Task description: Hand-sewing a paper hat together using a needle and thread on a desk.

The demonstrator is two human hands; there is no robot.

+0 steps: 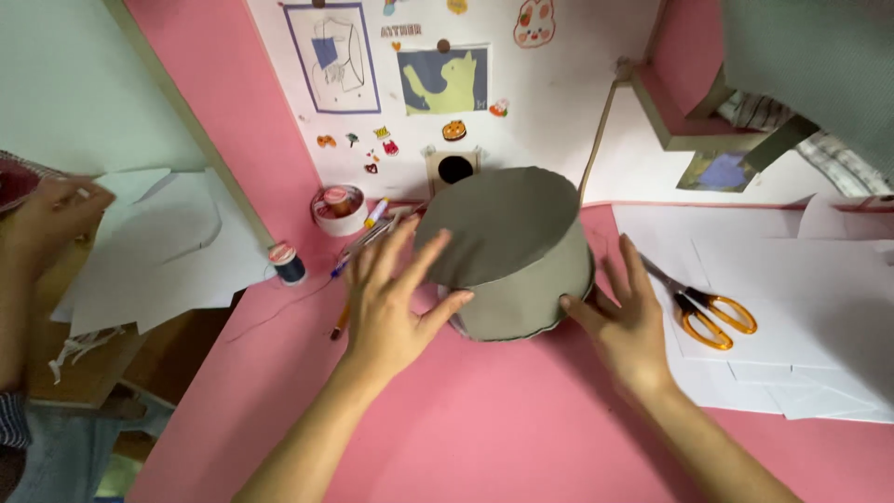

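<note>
1. Both forearms come in from the near edge over the pink tabletop [484,438], the left one from the near left, the right one from the near right.
2. Left hand [391,312] lies flat with its fingers [396,251] spread apart. The fingertips reach up onto the left side of the grey fabric drum [507,251], and the thumb presses against its near left wall.
3. Right hand [629,321] is also open, fingers apart, just beside the drum's near right wall. The thumb touches the lower rim, and the other fingers point away along the tabletop.
4. Neither hand is clamped on anything. Both rest against the drum from opposite sides, so it sits between them, slightly farther off than the palms.
5. That drum is a short, round shape of grey cloth, tilted so its flat top faces the camera. Its axis leans toward the near side, and its lower hem looks uneven.
6. Right of the right hand, orange-handled scissors [708,312] lie on white paper sheets [801,317], near but not touching the fingers.
7. Left of the left hand lie a pencil [341,321], a spool of dark thread [286,264] and, farther off, a small round tub [341,209].
8. At the far left, another person's hand [51,214] rests on white cut paper [168,247].
9. Farthest, a white board [559,102] with stickers and drawings stands behind the drum.
</note>
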